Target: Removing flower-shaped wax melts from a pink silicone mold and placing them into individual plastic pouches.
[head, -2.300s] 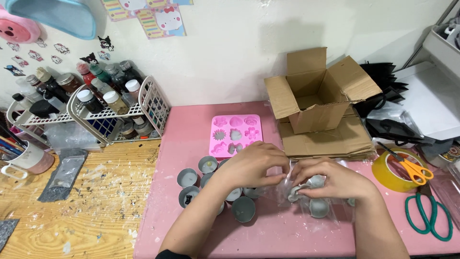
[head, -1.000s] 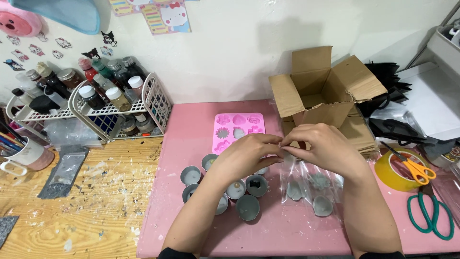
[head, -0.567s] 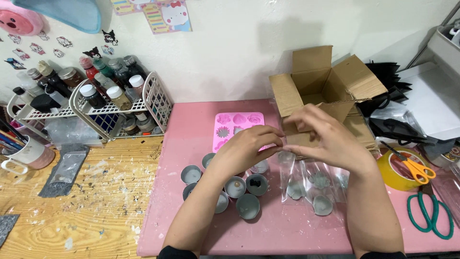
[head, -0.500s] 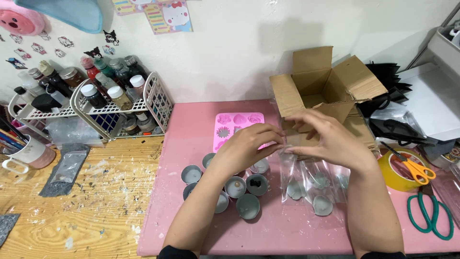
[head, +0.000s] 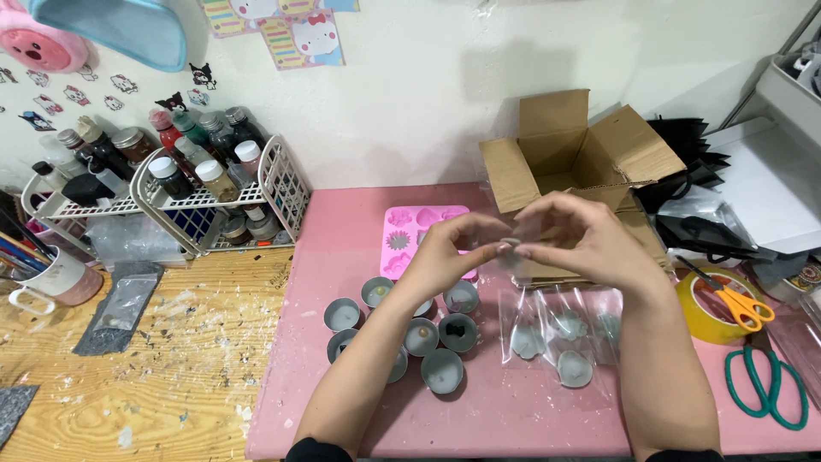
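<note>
Seen from above, two bare hands meet in the air over a pink mat [head: 342, 239] that covers the right part of a wooden table. The left hand [head: 449, 248] and the right hand [head: 590, 239] both pinch a small clear plastic bag [head: 513, 254] between thumb and fingertips, with the fingers closed on it; what the bag holds is too small to tell. The bag hangs above the mat, just in front of an open cardboard box [head: 569, 158] and beside a pink silicone mould [head: 410, 235] with shaped hollows. Directly below the hands, more clear bags [head: 560, 338] lie flat on the mat, each with a small grey cast piece inside. To the left of these stands a cluster of small round grey cups [head: 410, 334], close together, some touching. At the right edge lie a roll of yellow tape [head: 714, 304] with orange-handled scissors [head: 740, 301] across it, and green-handled scissors [head: 765, 385] nearer the viewer. At the left, against the wall, a white wire rack [head: 214, 201] holds many small paint bottles, and a mug [head: 56, 278] with brushes stands on the bare wood.
</note>
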